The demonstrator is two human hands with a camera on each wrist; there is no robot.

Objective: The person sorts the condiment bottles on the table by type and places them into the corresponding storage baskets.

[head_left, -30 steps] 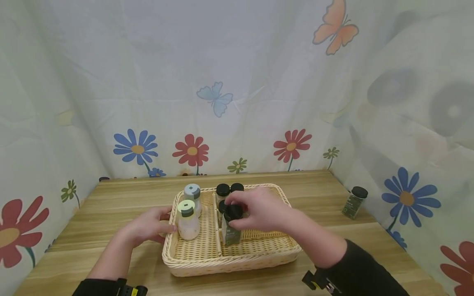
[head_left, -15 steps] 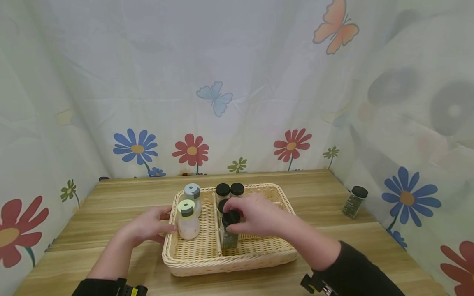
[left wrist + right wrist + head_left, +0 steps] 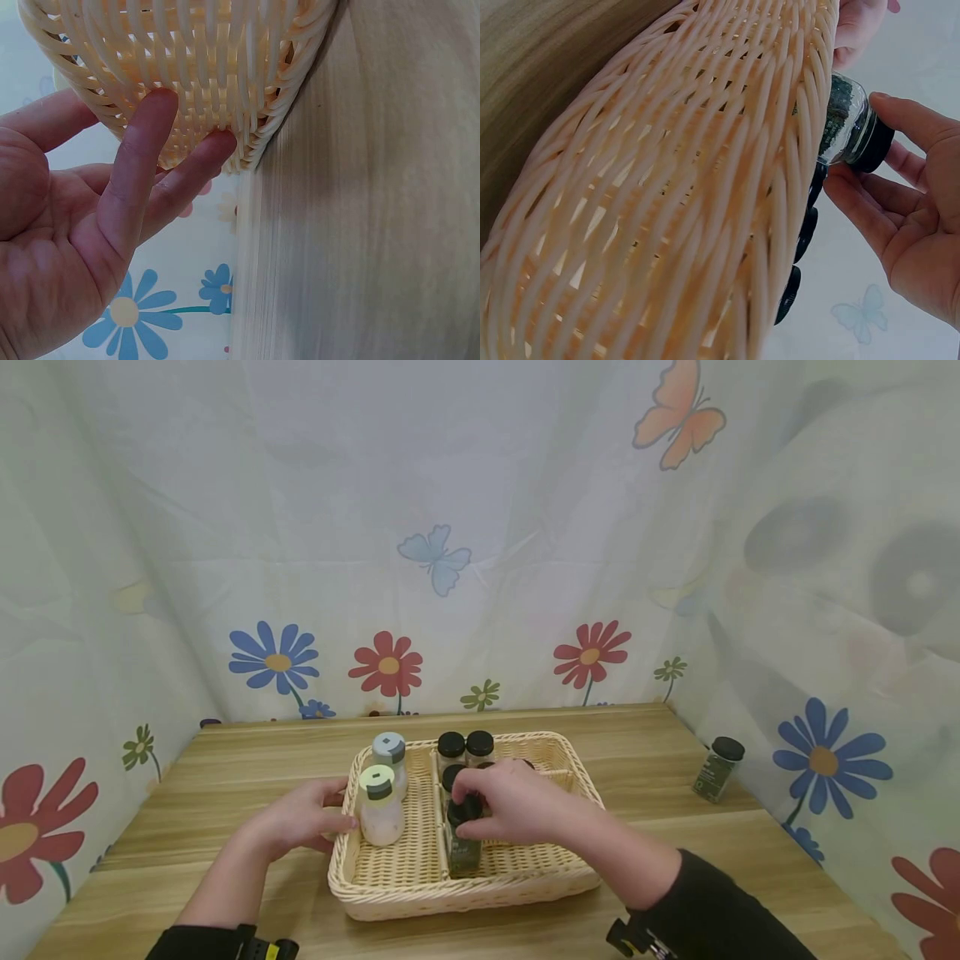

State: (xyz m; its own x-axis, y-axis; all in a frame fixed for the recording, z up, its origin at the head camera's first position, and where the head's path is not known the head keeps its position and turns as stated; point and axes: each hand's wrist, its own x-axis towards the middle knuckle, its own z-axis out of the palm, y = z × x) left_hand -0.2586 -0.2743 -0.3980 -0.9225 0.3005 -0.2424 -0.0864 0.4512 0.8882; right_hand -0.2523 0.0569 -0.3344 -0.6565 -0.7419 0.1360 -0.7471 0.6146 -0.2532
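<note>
A wicker basket [image 3: 465,893] with a divider stands on the table. My right hand [image 3: 517,802] pinches the black cap of a glass spice jar [image 3: 463,852] with green contents. That jar is upright in the basket's right section, against the divider. In the right wrist view, thumb and fingers lie on both sides of its cap [image 3: 874,148]. My left hand [image 3: 303,817] holds the basket's left rim, its fingertips [image 3: 217,142] against the woven outer wall. Two pale shaker bottles, one with a yellow-green cap [image 3: 381,814], one with a grey-blue cap [image 3: 389,748], stand in the left section.
Several black-capped jars [image 3: 452,745] stand behind the right hand, some partly hidden by it. Another black-capped jar [image 3: 716,772] is by the table's right edge. A flower-printed curtain [image 3: 315,568] borders the wooden table [image 3: 285,756] at the back and sides.
The right hand has moved the spice jar slightly left and toward the front, lowering it beside the divider. The left hand stays on the rim.
</note>
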